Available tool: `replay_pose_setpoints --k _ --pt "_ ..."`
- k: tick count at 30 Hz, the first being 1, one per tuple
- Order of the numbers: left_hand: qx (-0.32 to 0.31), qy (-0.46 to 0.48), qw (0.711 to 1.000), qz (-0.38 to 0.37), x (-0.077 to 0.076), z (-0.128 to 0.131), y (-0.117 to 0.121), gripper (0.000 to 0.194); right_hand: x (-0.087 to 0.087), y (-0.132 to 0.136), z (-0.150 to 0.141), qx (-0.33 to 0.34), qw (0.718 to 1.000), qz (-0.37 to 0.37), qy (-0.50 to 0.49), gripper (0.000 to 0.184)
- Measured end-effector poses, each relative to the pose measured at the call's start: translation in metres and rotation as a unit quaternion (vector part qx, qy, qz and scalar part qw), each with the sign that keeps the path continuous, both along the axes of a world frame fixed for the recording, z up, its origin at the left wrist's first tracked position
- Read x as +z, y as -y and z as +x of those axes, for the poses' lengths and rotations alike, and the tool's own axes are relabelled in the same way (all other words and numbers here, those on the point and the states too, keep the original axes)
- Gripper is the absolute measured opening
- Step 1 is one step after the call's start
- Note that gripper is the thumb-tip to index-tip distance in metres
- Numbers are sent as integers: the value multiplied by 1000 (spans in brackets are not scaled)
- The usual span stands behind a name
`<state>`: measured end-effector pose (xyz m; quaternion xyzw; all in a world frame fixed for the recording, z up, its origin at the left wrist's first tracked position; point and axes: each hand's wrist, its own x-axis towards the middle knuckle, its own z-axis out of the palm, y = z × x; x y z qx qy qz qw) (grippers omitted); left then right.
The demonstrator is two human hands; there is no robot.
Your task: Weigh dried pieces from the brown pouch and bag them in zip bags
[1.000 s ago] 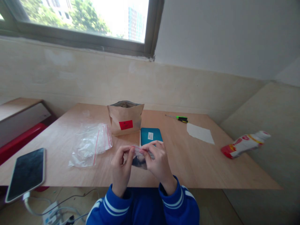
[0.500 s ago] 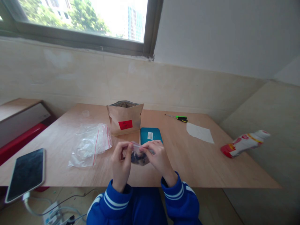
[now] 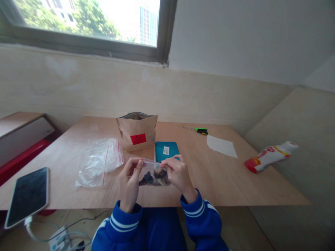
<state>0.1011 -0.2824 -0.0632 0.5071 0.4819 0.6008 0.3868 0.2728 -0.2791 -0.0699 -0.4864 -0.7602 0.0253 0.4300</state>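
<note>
left hand [image 3: 130, 183] and right hand [image 3: 178, 173] pinching top edge of zip bag [image 3: 149, 178], bag between them, long axis running hand-to-hand, neither nearer

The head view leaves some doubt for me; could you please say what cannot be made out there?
Head view: small clear bag, partly covered by the left hand and right hand.
Head view: brown bag, its lower inside hidden by its front wall.
Head view: white label on the teal item, print too small.
Head view: window, its top cut off by the upper edge.
</note>
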Motion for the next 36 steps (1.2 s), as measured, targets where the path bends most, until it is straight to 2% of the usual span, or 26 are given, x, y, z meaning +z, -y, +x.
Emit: replay_pose_setpoints --k 4,9,12,15,18,20,22,23,25,27,29,32,34,36 --pt "21 41 999 22 0 -5 -3 22 5 1 12 13 1000 -8 6 15" --pt "2 60 998 15 1 -5 -4 21 5 3 24 14 999 -24 -23 22" --pt "-8 168 986 -6 2 -1 -4 22 1 7 31 25 994 -65 -86 20" --pt "-37 264 962 -63 2 3 -5 25 -5 13 39 7 983 -105 -150 26" --pt "-52 304 947 -92 3 8 -5 27 -10 19 47 4 956 -147 -252 28" --pt "-51 334 937 -90 5 14 -5 28 -13 24 49 60 921 -186 -337 37" --pt "-65 362 925 -90 7 23 -4 28 -16 28 49 119 891 -221 -378 49" --pt "-78 372 920 -95 7 28 -4 28 -17 29 48 132 886 -234 -379 51" --pt "-105 374 915 -108 6 39 -4 26 -21 30 49 107 887 -246 -376 43" --pt "-131 327 928 -120 3 48 -7 25 -23 25 59 42 880 -247 -403 35" --pt "-145 226 957 -109 -2 49 -13 29 -24 13 80 -28 856 -248 -453 35" --pt "-109 35 993 -29 -3 36 -28 34 -24 -15 130 -116 821 -258 -496 39" --pt "-55 -78 994 50 2 21 -41 34 -24 -36 163 -182 826 -267 -462 37" --pt "7 -176 976 128 11 6 -55 36 -25 -55 188 -240 848 -297 -367 31"
